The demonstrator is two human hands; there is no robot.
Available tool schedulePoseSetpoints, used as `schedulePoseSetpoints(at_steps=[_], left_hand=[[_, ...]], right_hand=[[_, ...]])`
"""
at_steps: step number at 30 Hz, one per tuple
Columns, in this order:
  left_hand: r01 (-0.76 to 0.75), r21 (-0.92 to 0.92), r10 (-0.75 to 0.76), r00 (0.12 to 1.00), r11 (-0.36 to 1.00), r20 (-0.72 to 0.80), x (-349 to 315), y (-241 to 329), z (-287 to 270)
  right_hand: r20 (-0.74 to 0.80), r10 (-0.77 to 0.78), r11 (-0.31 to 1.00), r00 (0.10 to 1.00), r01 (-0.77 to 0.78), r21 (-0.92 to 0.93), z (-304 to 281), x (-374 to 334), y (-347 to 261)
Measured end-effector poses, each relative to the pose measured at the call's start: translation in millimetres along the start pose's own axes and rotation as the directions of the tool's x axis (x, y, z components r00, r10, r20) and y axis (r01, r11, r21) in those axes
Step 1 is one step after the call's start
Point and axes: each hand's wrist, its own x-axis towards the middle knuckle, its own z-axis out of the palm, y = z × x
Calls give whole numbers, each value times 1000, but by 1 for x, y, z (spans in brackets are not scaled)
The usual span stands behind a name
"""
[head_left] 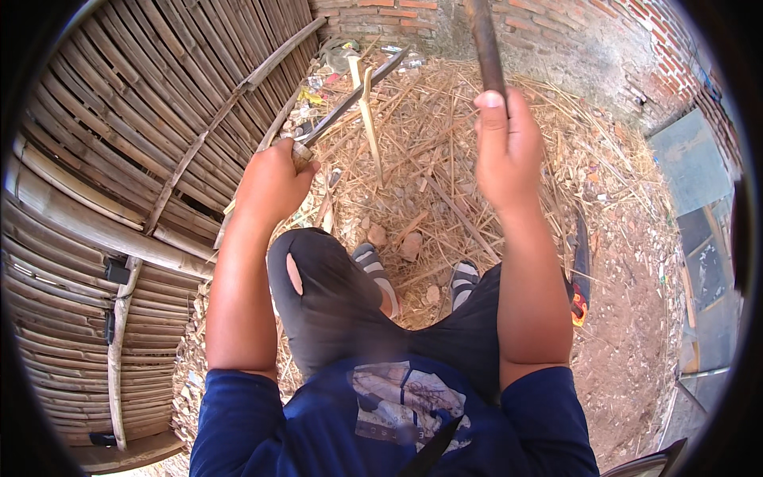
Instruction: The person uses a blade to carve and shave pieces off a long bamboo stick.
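My left hand [274, 181] is closed around the handle of a machete [338, 111], whose dark blade slants up and to the right. A pale split bamboo strip [369, 127] straddles the blade, one part above it and one hanging below toward the ground. Raised at the right, my right hand [509, 151] grips a dark wooden stick [486, 44], its thumb lying along the wood. The stick's upper end runs out of the picture, and it is apart from the blade.
Bamboo slats form a wall [119, 119] close on my left. Shavings and splinters [445, 175] cover the ground around my sandalled feet. By my right leg lies a long dark tool [581, 254] with an orange part. A brick wall [540, 32] stands ahead; grey sheets [691, 163] lean at right.
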Motion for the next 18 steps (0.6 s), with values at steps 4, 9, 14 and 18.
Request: schedulePoseSetpoints(at_steps=[4,9,14,18], left_hand=[[-18,19,18,1000,1000,-4,6,5,-2],[-10,2,11,1000,1000,-18,8,4,5],[5,0,-5,1000,1000,-19,7,-1,5],[-2,-13,1,999,1000,-34,4,-3,8]], right_hand=[[149,98,938,984,-42,-343,23,-7,37],[224,275,891,935,-160,-425,44,-12,46],[171,203,969,964,-172,-179,21,-3,13],[-7,-1,1000,1000,1,-19,-3,0,-15]])
